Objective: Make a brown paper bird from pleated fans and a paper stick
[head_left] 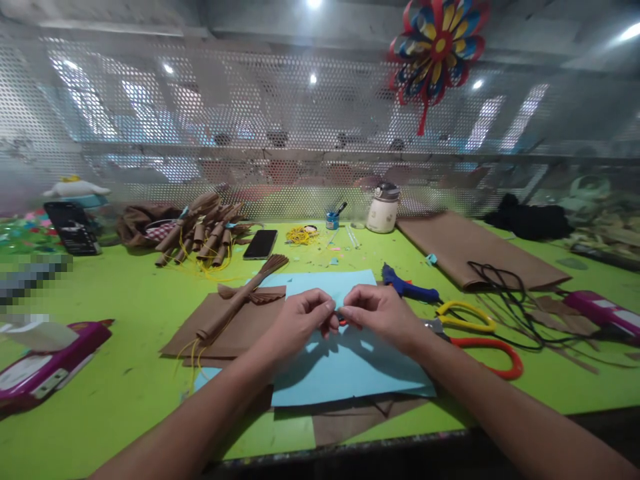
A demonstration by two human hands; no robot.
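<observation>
Above a light blue sheet of paper (pixel 350 377), my left hand (pixel 307 312) and my right hand (pixel 377 312) meet with thumbs and fingers pinched. Between the fingertips shows a small dark and orange-red piece (pixel 342 321); its kind is too small to make out. Left of my hands, a brown rolled paper piece with a fanned end (pixel 240 300) lies on brown paper sheets (pixel 190 330). A blue glue gun (pixel 413 289) rests just beyond my right hand. Scissors with one yellow and one red handle (pixel 493 353) lie by my right wrist.
Farther back stand a white bottle (pixel 383 212) and a blue jar (pixel 331 221), near a black phone (pixel 261 245) and several brown paper rolls (pixel 200 240). Power strips (pixel 55 363) sit at both sides. A black cord (pixel 525 313) loops at right beside folded brown paper (pixel 480 250).
</observation>
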